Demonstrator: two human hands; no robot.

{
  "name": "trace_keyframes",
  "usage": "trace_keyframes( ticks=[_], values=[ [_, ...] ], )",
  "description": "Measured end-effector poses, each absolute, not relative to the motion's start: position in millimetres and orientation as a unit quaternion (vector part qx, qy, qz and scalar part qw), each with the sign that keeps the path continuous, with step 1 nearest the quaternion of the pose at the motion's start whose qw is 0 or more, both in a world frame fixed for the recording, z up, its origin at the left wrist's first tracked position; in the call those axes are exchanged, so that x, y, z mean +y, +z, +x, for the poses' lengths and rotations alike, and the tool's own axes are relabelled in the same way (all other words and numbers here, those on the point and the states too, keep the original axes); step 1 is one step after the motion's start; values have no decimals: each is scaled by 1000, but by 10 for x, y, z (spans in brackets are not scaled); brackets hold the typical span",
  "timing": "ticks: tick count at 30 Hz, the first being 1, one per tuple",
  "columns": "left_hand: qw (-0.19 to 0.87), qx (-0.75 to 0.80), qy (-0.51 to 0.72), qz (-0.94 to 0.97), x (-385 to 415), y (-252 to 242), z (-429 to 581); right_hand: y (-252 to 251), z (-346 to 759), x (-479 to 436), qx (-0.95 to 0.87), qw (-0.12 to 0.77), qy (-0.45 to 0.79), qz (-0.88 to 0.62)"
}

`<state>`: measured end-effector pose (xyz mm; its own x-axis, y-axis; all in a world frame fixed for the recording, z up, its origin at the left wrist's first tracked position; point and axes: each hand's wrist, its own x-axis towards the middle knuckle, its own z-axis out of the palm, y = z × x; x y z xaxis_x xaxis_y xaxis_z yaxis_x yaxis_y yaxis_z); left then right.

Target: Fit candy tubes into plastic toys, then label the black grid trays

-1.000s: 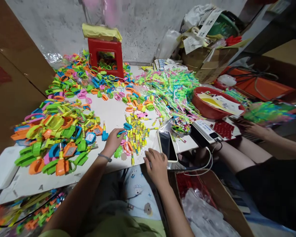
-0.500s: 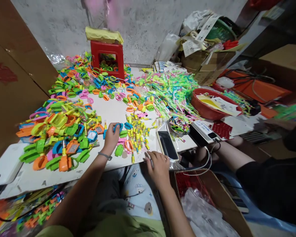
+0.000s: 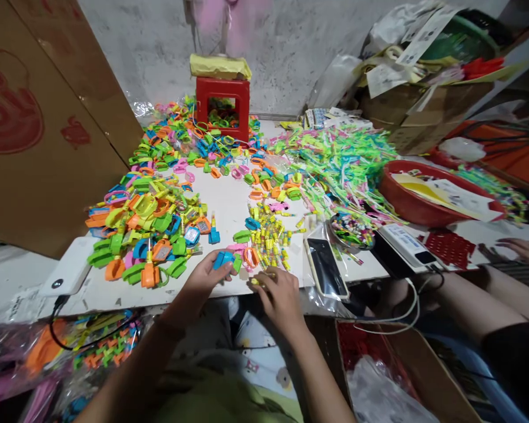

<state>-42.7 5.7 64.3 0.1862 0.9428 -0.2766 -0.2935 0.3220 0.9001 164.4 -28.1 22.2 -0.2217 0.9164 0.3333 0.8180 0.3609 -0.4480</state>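
Uneven light, brightest on the white tabletop, lower right dim (edges stretched and soft)

One held blue piece, one red stool, one phone.

I work in a rough workshop: coloured plastic pieces heaped across my worktop, a cardboard box upper left.

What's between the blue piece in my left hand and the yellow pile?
In the head view, a green piece, a pink piece and an orange piece lie between the blue piece and the yellow pile.
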Motion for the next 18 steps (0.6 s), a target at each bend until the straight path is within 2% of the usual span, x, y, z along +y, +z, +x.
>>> trace_keyframes(
  ticks=[2,4,8,13,18],
  values=[
    [658,461,441,401,-28,680,-472,309,1579,-333,-722,397,131,-551],
    [652,453,442,416,-84,739,-500,419,1480,-423,-674,466,204,-536],
    [644,422,484,416,-141,843,-486,623,1285,-622,-671,478,260,-504],
    [624,413,476,462,-246,951,-409,727,1209,-724,-674,475,223,-520],
    [575,408,466,535,-347,1049,-377,781,1247,-723,-675,508,166,-509]
  ],
)
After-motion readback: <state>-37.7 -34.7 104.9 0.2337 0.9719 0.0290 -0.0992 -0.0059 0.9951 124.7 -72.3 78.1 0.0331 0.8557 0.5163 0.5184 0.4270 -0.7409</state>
